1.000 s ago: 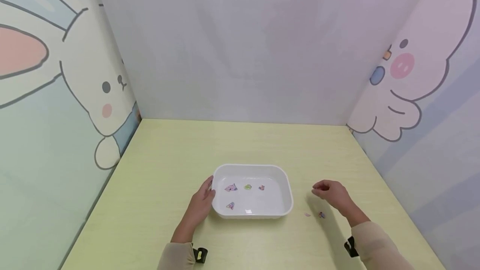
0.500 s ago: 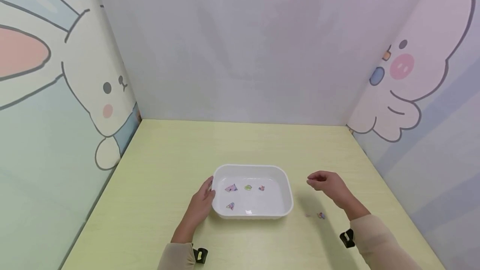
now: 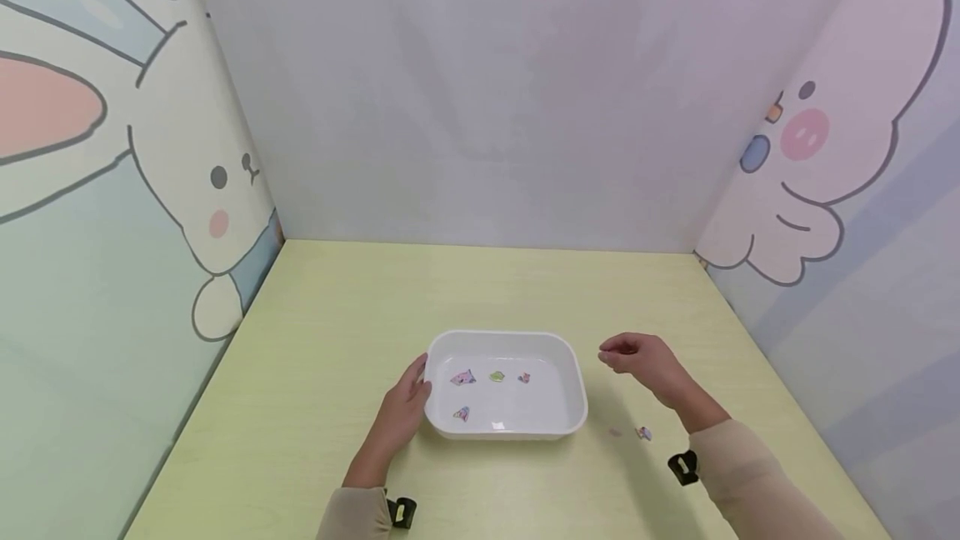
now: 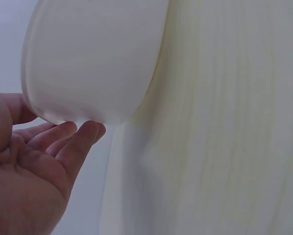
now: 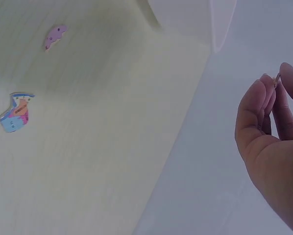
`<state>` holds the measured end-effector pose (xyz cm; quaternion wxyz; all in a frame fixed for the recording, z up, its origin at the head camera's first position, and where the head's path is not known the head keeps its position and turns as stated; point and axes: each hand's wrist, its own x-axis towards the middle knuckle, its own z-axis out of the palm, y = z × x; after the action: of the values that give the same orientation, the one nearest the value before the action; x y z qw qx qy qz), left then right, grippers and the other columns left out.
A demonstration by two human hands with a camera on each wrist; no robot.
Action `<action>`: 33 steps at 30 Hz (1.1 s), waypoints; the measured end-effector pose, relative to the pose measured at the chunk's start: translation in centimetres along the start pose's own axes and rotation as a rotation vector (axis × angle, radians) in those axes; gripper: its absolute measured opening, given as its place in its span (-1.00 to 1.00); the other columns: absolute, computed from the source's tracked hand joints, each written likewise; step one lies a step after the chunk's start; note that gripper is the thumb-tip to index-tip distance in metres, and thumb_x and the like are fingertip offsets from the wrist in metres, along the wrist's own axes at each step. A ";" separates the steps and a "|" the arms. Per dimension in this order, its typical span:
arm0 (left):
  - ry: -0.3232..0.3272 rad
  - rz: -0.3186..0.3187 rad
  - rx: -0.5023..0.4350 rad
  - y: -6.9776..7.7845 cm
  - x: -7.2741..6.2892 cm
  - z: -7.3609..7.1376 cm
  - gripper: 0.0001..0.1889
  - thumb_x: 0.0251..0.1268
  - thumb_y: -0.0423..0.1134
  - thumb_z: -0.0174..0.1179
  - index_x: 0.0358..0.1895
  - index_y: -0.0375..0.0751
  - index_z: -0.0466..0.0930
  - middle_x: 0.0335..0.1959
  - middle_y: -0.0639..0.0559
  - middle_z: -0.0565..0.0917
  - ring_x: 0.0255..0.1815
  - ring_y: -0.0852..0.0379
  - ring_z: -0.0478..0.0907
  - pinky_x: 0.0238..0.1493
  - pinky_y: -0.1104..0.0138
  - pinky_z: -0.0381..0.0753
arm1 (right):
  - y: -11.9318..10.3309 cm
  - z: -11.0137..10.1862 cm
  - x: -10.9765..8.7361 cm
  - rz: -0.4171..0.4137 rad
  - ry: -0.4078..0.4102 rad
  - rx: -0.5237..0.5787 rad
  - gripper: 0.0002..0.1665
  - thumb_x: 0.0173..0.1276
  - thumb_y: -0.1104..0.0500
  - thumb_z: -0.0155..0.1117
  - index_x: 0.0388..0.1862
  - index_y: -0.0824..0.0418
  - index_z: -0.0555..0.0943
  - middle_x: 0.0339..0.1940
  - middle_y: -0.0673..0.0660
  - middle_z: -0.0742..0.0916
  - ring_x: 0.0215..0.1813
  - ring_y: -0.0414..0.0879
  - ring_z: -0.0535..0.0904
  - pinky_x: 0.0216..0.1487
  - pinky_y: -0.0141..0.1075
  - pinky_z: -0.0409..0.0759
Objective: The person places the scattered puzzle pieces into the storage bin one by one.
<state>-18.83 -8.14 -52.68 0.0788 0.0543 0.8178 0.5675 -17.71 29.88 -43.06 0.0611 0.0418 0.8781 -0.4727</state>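
Note:
A white tray [image 3: 506,427] with rounded corners stands on the table, several small flat printed pieces lying inside. At its left end my left hand [image 3: 401,411] holds the rim; in the left wrist view the fingertips [image 4: 90,128] touch the outer wall and the thumb reaches the rim. My right hand [image 3: 645,363] is raised beyond the tray's right side. Between its thumb and fingers it pinches a small thin flat piece [image 5: 277,80], seen nearly edge-on and mostly covered. Below lie a colourful printed piece [image 5: 16,113] and a purple spotted piece [image 5: 55,37].
Inside the tray are a pink-purple piece [image 3: 462,377], a green piece [image 3: 497,376], a small reddish piece [image 3: 524,377] and a striped-looking piece [image 3: 461,413]. The pale yellow table [image 3: 360,298] meets a grey back wall [image 3: 480,107] and cartoon-printed side walls.
My right hand has risen away from the two loose pieces on the table and moved left toward the tray, still pinching the small piece. The left hand and the tray stay put.

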 end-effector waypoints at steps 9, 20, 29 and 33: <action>0.003 0.000 -0.004 0.0 0.0 0.1 -0.47 0.56 -0.26 -0.11 0.51 -0.27 0.12 0.45 -0.23 0.26 0.36 -0.25 0.29 0.33 -0.07 0.26 | -2.3 1.4 1.2 -0.047 -0.040 -0.005 -0.72 0.32 0.16 0.37 -0.12 0.36 0.66 -0.28 0.09 0.71 -0.24 -0.03 0.61 -0.16 -0.19 0.61; 0.003 -0.002 -0.003 0.0 0.1 0.1 -0.47 0.56 -0.24 -0.11 0.51 -0.27 0.12 0.45 -0.23 0.26 0.36 -0.25 0.29 0.33 -0.07 0.27 | -4.8 4.8 3.0 -0.071 -0.087 -0.080 -0.78 0.27 0.19 0.42 -0.17 0.29 0.68 -0.36 0.05 0.68 -0.30 -0.07 0.58 -0.21 -0.17 0.63; 0.012 -0.004 -0.008 0.0 0.1 0.0 -0.47 0.55 -0.26 -0.09 0.50 -0.26 0.13 0.44 -0.22 0.27 0.35 -0.25 0.31 0.33 -0.06 0.28 | -7.2 7.7 3.8 -0.050 -0.147 -0.112 -0.88 0.27 0.21 0.42 -0.25 0.21 0.70 -0.39 0.03 0.66 -0.31 -0.09 0.54 -0.20 -0.12 0.63; 0.012 -0.011 -0.011 0.1 0.1 0.0 -0.47 0.54 -0.27 -0.08 0.50 -0.26 0.13 0.44 -0.21 0.28 0.34 -0.25 0.32 0.33 -0.06 0.28 | -7.8 8.6 4.0 -0.051 -0.170 -0.110 -0.90 0.26 0.22 0.42 -0.27 0.20 0.71 -0.40 0.03 0.66 -0.32 -0.10 0.54 -0.20 -0.13 0.63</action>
<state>-18.95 -8.05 -52.62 0.0772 0.0458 0.8155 0.5718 -22.13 18.45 -41.90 0.1254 -0.0244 0.8953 -0.4268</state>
